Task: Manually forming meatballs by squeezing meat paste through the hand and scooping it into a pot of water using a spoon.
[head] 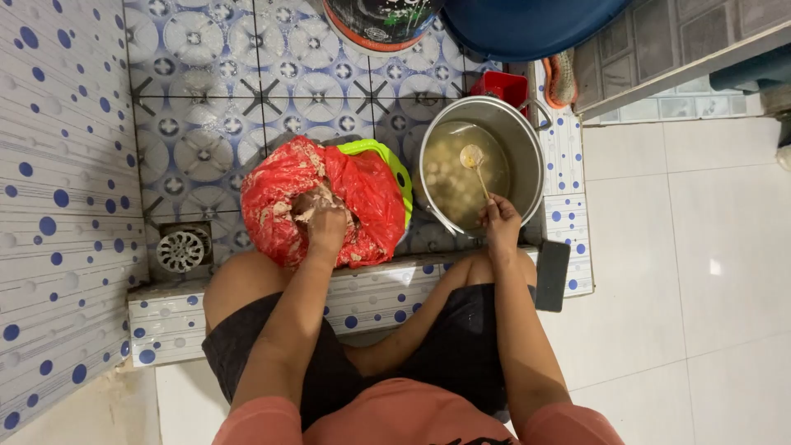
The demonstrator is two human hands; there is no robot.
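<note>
My left hand (324, 221) is sunk into a pale, sticky paste inside a red plastic bag (362, 198), fingers closed on a lump of it. The bag lines a green-rimmed bowl (387, 155) on the patterned tile floor. My right hand (501, 224) grips the handle of a spoon (473, 158) whose bowl rests over a metal pot (521, 136). The pot holds cloudy water with several pale round balls.
A floor drain (180, 250) sits at the left. A low tiled curb (165, 317) runs under my knees. A red container (499, 83), a blue tub (527, 25) and a dark bucket (379, 23) stand at the back. A black flat object (552, 274) lies on the curb.
</note>
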